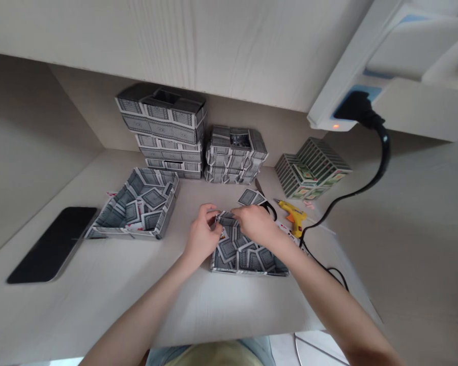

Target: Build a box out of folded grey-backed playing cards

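Observation:
In front of me on the desk stands a shallow box made of playing cards [248, 273], with loose grey-backed cards [229, 250] lying inside. My left hand [204, 231] is closed around its far left corner, thumb over the inner side. With bent fingers, my right hand [254, 222] pinches the far wall close to that same corner; the fingertips are partly hidden. Just beyond the right hand lie a few grey-backed cards [248, 196] and the black handle of scissors [269, 209]. A yellow glue gun [295, 217] rests to the right.
A second card box [158, 231] holding cut cards sits left, beside a black phone [55, 244]. Stacked card boxes [168, 122] and a smaller stack [234, 152] stand at the back. Green-striped card packs [313, 168] are at the back right. A black cord [366, 188] hangs from the power strip [339, 101].

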Demonstrator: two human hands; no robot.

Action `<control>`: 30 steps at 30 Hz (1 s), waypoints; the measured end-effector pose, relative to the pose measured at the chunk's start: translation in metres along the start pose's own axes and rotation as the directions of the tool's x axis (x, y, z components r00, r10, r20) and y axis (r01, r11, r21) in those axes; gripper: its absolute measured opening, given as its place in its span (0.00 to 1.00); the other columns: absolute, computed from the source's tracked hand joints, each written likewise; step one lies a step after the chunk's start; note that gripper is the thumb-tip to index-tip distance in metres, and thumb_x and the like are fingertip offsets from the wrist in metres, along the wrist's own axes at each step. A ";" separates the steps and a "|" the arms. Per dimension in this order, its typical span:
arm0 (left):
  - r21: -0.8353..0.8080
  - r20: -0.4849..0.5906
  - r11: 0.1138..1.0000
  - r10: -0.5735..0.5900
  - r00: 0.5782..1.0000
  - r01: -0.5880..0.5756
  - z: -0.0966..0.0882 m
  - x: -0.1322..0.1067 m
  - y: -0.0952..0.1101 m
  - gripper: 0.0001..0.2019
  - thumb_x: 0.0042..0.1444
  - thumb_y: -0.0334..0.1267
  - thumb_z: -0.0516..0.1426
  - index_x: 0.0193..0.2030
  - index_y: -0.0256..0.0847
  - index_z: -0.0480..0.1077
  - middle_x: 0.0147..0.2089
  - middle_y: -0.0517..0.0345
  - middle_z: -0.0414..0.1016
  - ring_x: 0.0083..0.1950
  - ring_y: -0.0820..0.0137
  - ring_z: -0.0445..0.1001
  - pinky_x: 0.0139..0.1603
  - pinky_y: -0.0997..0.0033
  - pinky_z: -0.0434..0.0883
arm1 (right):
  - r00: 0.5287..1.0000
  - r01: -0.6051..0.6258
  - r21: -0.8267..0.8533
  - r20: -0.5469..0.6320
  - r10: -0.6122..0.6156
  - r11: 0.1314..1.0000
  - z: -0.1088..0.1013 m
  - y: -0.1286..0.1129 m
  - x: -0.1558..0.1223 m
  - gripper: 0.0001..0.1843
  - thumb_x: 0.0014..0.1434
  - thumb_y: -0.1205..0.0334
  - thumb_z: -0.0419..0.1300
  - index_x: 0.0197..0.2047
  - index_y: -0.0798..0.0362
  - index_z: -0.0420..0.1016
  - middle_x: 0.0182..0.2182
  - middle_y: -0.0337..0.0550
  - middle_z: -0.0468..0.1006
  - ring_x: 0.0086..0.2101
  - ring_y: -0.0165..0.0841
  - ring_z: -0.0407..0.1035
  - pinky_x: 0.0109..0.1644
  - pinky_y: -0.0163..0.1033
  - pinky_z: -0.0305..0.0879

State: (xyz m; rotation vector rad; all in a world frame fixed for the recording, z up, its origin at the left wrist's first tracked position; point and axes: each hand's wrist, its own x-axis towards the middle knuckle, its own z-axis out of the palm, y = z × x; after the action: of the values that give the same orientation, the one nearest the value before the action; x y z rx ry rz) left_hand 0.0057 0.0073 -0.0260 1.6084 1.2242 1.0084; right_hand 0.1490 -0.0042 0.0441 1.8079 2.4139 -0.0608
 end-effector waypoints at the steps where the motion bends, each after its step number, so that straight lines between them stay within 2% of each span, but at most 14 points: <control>1: 0.006 0.002 1.000 0.003 1.000 -0.003 0.000 0.000 0.000 0.19 0.45 0.26 0.51 0.46 0.41 0.57 0.41 0.55 0.74 0.38 0.72 0.74 0.39 0.72 0.69 | 1.000 0.008 -0.019 0.004 -0.008 1.000 -0.001 -0.001 0.000 0.12 0.53 0.71 0.48 0.35 0.54 0.71 0.32 0.49 0.77 0.33 0.35 0.70 0.33 0.34 0.57; 10: 0.055 0.031 0.997 0.047 0.998 -0.049 -0.003 0.003 -0.003 0.17 0.46 0.26 0.51 0.45 0.39 0.65 0.42 0.54 0.74 0.42 0.71 0.73 0.45 0.70 0.70 | 0.999 0.000 -0.113 0.048 0.006 0.994 -0.014 -0.014 0.002 0.12 0.53 0.70 0.48 0.36 0.57 0.72 0.32 0.54 0.76 0.34 0.38 0.71 0.34 0.37 0.61; 15: 0.083 0.049 0.995 0.054 0.997 -0.058 -0.003 0.003 -0.003 0.17 0.47 0.29 0.52 0.46 0.40 0.67 0.43 0.55 0.75 0.42 0.71 0.73 0.46 0.70 0.70 | 0.998 -0.025 -0.110 0.061 0.031 0.994 -0.012 -0.010 0.004 0.11 0.53 0.69 0.50 0.34 0.57 0.72 0.32 0.53 0.76 0.34 0.40 0.71 0.32 0.37 0.60; 21: 0.099 0.036 0.994 0.044 0.998 -0.047 -0.003 0.003 0.000 0.17 0.48 0.29 0.52 0.45 0.40 0.69 0.44 0.55 0.75 0.42 0.70 0.73 0.46 0.69 0.70 | 0.993 0.032 0.061 -0.119 -0.025 0.998 0.003 -0.005 0.002 0.15 0.61 0.61 0.43 0.40 0.52 0.71 0.36 0.45 0.75 0.38 0.33 0.68 0.36 0.33 0.58; 23: 0.102 0.040 0.994 0.046 0.998 -0.049 -0.003 0.003 0.000 0.17 0.47 0.28 0.52 0.45 0.40 0.69 0.44 0.55 0.74 0.42 0.70 0.73 0.46 0.69 0.69 | 0.991 0.026 0.063 -0.135 -0.017 0.998 0.007 -0.007 0.003 0.16 0.61 0.61 0.42 0.39 0.52 0.71 0.35 0.45 0.75 0.38 0.33 0.67 0.35 0.33 0.57; 30: 0.125 0.058 0.991 0.043 0.997 -0.050 -0.003 0.003 -0.001 0.19 0.47 0.26 0.50 0.46 0.40 0.68 0.42 0.56 0.75 0.40 0.71 0.73 0.44 0.70 0.70 | 0.999 0.028 -0.043 -0.033 -0.030 0.999 -0.002 -0.013 0.008 0.13 0.58 0.68 0.45 0.38 0.56 0.71 0.35 0.49 0.74 0.36 0.35 0.68 0.35 0.35 0.59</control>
State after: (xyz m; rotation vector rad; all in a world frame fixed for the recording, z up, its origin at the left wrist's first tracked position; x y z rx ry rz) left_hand 0.0030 0.0109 -0.0254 1.7586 1.2397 0.9240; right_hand 0.1345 0.0001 0.0444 1.7701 2.4447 0.0178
